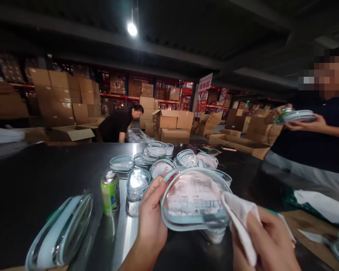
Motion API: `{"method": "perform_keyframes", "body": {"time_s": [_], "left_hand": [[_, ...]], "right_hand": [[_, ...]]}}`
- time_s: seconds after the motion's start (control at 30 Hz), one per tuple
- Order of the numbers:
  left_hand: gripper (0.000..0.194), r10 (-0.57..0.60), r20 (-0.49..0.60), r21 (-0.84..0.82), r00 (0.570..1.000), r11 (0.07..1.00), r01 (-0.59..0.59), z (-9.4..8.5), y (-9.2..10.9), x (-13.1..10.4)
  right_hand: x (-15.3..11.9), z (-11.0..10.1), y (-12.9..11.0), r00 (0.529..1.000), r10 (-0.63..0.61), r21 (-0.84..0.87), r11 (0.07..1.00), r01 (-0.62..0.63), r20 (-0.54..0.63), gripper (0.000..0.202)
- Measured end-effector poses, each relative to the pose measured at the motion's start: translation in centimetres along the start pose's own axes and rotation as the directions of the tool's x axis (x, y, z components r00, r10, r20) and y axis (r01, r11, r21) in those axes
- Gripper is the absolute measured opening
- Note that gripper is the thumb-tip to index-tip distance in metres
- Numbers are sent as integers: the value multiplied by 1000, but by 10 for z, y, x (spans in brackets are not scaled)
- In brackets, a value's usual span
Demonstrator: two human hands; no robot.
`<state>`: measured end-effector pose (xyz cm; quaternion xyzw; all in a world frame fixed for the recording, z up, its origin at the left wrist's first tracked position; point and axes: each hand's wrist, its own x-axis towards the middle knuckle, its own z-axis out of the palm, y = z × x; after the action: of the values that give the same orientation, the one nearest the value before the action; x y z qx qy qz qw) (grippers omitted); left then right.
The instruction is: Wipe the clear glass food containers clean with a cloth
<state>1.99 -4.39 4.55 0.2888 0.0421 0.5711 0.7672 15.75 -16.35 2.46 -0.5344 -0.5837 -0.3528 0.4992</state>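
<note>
My left hand grips the left edge of a clear food container with a pale blue rim, its thumb over the top edge. A printed paper sheet shows through it. My right hand is closed around a white cloth, which touches the container's right edge. Beyond the container, several similar clear containers stand piled on the dark table. A green spray can with a white nozzle stands left of my left hand. Farther left, more blue-rimmed containers rest on their sides.
At the right, a co-worker in dark clothes holds a container. Another person bends beyond the table among cardboard boxes. Cardboard with white and green wrapping lies at the right. The dark table spans the foreground.
</note>
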Motion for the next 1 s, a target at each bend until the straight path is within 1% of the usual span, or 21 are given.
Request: {"method": "perform_keyframes", "body": {"time_s": [0.07,0.13,0.2,0.3,0.37,0.43,0.47,0.53,0.57,0.6,0.67,0.73,0.8,0.87,0.93,1.0], "left_hand": [[19,-14,19,-18,1000,1000,15,0,0,0],[21,-32,46,-38,998,999,33,-1,0,0],[24,-57,76,-61,995,996,62,-1,-1,-2],[27,-101,121,-91,987,990,112,1,-2,-7],[28,-122,135,-88,983,987,134,4,-2,-10],[27,-129,114,-73,985,988,137,8,-3,-13],[24,-127,86,-73,988,988,134,9,-4,-14],[14,-117,-4,-89,993,989,116,11,-6,-15],[10,-113,-42,-97,993,989,108,11,-8,-15],[8,-106,-56,-98,993,990,101,12,-9,-15],[6,-98,-26,-76,995,992,96,12,-12,-14],[6,-89,-14,-58,996,994,88,11,-14,-13],[10,-83,-55,-53,995,995,80,10,-14,-12],[13,-74,-69,-50,995,996,71,9,-13,-11],[11,-69,-34,-38,997,997,68,9,-14,-11],[11,-79,-35,-32,996,996,78,8,-16,-12]], "right_hand": [[1,5,1,993,-113,-35,993,115,42,53],[6,10,-2,982,-179,-46,982,182,63,52],[12,16,-11,981,-184,-69,980,188,65,47],[20,27,-30,981,-187,-161,968,194,54,37],[22,36,-39,975,-216,-202,954,222,52,31],[22,43,-41,965,-256,-240,935,260,48,26],[22,46,-40,956,-291,-266,918,292,45,25],[24,49,-33,939,-340,-328,883,336,47,23],[25,50,-29,937,-347,-354,871,341,48,24],[27,51,-25,940,-338,-370,868,329,45,26],[27,53,-20,960,-280,-378,887,264,14,30],[25,56,-21,969,-244,-354,909,219,-27,28],[20,58,-22,965,-259,-312,920,239,-27,23],[17,58,-23,953,-304,-280,913,296,17,24],[18,55,-23,959,-281,-274,921,275,18,30],[19,54,-24,969,-247,-278,932,234,-12,31]]}}
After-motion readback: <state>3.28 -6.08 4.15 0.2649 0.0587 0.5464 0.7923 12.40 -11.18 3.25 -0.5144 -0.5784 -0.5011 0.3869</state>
